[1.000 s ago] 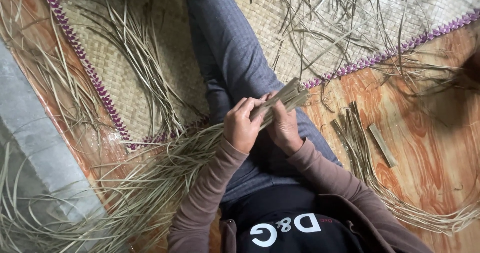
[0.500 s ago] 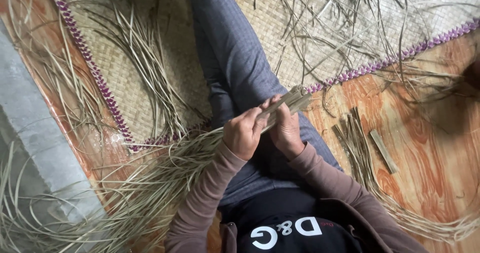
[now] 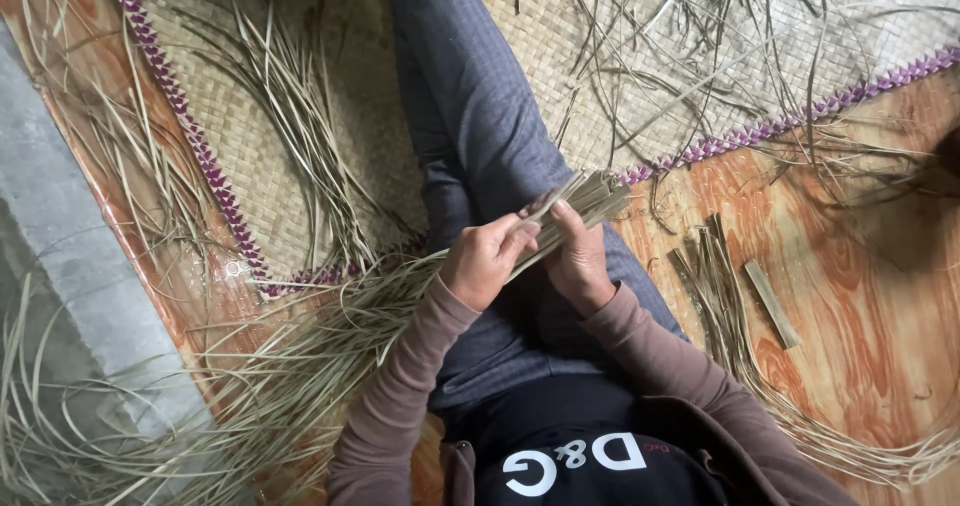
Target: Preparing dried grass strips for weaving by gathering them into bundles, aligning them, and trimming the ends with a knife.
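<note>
Bundle of dried reed strips [image 3: 575,206] sits over the person's lap, cut ends fanned flat and pointing up-right, long tails trailing down-left into a loose heap of strips [image 3: 270,386] on the floor. Left hand [image 3: 482,261] grips the bundle from the left, fingers curled over it, thumb on top near the ends. Right hand [image 3: 578,256] wraps the bundle from behind, fingers closed round it, just beside the left hand and touching it. Versus 0.5 s ago: both hands hold the same grip, left thumb sits slightly further up the strips, the fanned ends look a bit more spread, view shifted slightly so everything sits a little right. Strips are thin, flat, pale tan-green, stiff at the cut ends, curling at the tails. Person sits with a leg in blue-grey checked trousers [image 3: 470,116] stretched over a woven straw mat [image 3: 260,156], plaited check texture, purple zigzag edging. More loose strips lie scattered on the mat's upper right [image 3: 690,56]. Brown long sleeves [image 3: 400,376] on both arms. Right of the leg, on glossy orange wood-grain flooring [image 3: 860,316], lie a second thin sheaf of strips [image 3: 715,286] and 1 short flat stick [image 3: 772,304], near each other but apart. Grey slab [image 3: 70,276] at the left edge.
</note>
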